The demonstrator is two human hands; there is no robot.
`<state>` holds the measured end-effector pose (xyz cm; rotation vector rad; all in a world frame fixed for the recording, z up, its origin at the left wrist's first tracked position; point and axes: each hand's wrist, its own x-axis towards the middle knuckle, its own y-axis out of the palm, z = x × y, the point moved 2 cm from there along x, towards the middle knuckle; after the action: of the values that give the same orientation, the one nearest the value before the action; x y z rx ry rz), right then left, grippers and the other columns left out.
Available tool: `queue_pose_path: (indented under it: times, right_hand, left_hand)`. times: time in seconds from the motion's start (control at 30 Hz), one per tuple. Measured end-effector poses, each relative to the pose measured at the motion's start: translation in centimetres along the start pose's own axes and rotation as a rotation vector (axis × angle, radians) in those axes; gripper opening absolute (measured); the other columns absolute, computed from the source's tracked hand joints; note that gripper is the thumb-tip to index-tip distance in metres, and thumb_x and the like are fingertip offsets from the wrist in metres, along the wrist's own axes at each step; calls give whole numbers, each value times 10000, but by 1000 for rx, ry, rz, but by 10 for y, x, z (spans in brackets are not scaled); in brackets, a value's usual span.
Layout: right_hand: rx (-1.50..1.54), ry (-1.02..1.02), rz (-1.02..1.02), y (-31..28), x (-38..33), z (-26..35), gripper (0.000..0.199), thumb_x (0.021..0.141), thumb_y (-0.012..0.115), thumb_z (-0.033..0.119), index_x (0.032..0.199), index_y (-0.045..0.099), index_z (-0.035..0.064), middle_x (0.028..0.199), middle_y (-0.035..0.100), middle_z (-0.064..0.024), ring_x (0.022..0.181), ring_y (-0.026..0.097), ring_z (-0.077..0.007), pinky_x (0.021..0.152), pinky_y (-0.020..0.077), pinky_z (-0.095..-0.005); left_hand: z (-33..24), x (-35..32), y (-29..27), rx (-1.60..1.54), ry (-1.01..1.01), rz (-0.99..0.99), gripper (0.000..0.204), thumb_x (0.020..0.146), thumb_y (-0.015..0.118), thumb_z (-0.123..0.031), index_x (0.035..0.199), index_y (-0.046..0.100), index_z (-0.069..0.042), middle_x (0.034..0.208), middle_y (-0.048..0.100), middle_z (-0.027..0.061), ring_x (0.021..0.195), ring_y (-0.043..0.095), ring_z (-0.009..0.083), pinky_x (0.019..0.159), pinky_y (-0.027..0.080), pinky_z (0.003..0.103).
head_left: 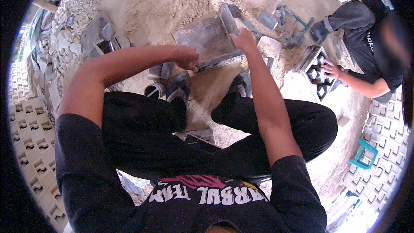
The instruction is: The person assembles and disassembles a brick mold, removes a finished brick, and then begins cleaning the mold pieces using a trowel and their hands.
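A wide, flat grey plate dusted with sandy powder lies in front of me, just beyond my feet. My left hand is at its near left corner, fingers curled against the edge. My right hand, at the plate's right side, is closed around the near end of a flat grey strip. That strip stands tilted along the plate's right edge. Its exact kind is unclear.
A co-worker at the right holds a patterned openwork block with one hand and stretches the other over sand. Tools and a grey cup lie between us. Rubble is on the left, a white pot by my left foot, a teal stool behind right.
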<state>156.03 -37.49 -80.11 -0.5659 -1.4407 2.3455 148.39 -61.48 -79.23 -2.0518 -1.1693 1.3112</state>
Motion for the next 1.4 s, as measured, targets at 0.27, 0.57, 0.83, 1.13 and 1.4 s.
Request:
queue_pose_path:
  times: [0.27,0.57,0.83,1.13,1.4]
  right_hand:
    - [22,37,-5,3,-2,2,486,768,676,388,1004,610,-31,989,622,-286,979,600,-414,864,471,-447]
    - [23,72,-18,1,-7,6,469,778,669,378,978,610,-42,996,617,-289,980,595,-423,870,466,-455]
    - [26,89,13,1,-5,4,481,780,672,384,1003,604,-37,1009,612,-291,996,587,-423,863,464,-454]
    - [1063,870,-187,90,-56,-62,361,939,457,306,901,590,-28,844,629,-175,645,635,-269,527,540,-404]
    - [1278,1193,49,107,-81,-32,406,932,440,361,1180,554,60,1190,566,-110,1042,548,-250,934,442,-373]
  left_hand:
    - [-7,-14,-2,-13,-1,-144,416,789,621,-429,775,652,-14,750,627,229,748,610,426,673,486,497]
    - [-11,-9,0,10,-12,-149,335,756,637,-380,770,663,-46,741,629,211,732,610,415,659,490,485]
    - [-15,-3,-10,49,-15,-29,331,784,636,-408,853,685,-88,791,658,178,765,621,394,676,497,466]
    - [86,3,-6,59,-371,-223,441,864,552,-440,1103,602,-72,1072,622,201,1015,590,365,865,478,466]
    - [135,38,-7,-99,-379,-189,452,812,536,-245,1238,523,-95,1141,591,215,1066,562,383,902,454,482]
